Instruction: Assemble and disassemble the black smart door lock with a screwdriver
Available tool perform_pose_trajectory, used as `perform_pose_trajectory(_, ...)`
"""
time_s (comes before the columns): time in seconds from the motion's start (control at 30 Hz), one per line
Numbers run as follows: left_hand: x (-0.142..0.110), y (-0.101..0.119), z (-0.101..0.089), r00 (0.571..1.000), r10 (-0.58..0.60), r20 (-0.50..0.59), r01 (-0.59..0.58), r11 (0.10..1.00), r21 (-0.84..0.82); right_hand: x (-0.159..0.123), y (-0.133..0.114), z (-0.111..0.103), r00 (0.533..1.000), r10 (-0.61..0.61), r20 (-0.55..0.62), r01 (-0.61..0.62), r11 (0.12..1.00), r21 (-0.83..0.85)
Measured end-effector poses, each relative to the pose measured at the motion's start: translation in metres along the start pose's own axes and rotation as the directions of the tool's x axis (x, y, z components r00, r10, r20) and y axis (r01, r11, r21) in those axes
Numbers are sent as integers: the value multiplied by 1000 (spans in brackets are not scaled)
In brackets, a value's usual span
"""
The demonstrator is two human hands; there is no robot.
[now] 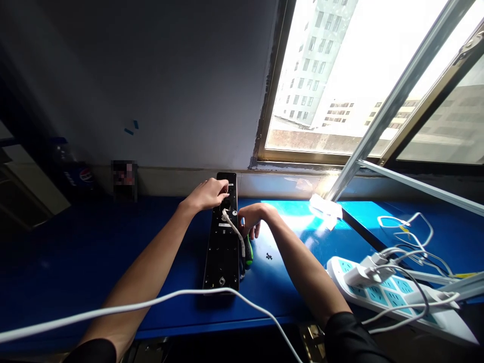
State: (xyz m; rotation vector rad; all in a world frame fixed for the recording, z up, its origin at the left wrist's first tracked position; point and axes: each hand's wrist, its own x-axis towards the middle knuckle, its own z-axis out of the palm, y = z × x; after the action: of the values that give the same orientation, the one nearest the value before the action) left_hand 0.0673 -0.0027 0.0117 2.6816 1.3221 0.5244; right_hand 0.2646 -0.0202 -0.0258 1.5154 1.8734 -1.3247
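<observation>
One Pepsi bottle (83,175) | black panel (221,257), labels (224,225) illegible | left hand (210,194) pinched, right hand (252,217) curled; grips unclear

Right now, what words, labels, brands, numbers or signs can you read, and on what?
"pepsi": on the bottle by the wall.
Too small to read: the white label and the round white sticker on the black panel.
Too blurred: the pixelated patch beside the bottle; any print there is hidden.
No other text is readable.
</observation>
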Motion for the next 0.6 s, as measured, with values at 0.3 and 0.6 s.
perform_pose_trajectory(0.3,-4,6,-12,999,17,-35,-17,1000,-17,-28,20,-14,976,-165,-145,179,980,88)
perform_pose_trajectory(0.6,-15,24,-35,986,81,-143,-82,997,3,-73,29,-21,808,-458,-370,556,800,224)
